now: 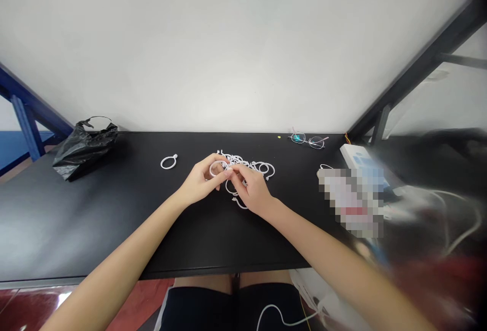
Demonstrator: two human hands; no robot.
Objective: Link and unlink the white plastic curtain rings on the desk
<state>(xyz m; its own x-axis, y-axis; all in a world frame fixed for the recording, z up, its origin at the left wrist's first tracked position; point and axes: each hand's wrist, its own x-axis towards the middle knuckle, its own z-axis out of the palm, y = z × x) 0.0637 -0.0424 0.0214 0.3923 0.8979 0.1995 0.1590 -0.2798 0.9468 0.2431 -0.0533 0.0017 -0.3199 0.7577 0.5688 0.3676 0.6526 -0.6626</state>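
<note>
A heap of white plastic rings (258, 167) lies at the middle of the black table (114, 209). My left hand (201, 181) and my right hand (251, 189) meet just in front of the heap. Both pinch the same white ring (217, 168), the left hand's fingers curled around its near side and the right hand's fingertips on its right end. One single white ring (169, 161) lies apart to the left of the heap.
A crumpled black plastic bag (85, 147) sits at the table's back left. A pair of glasses (309, 140) lies at the back right by the white wall. A white power strip (357, 161) and white cables (452, 219) lie at the right.
</note>
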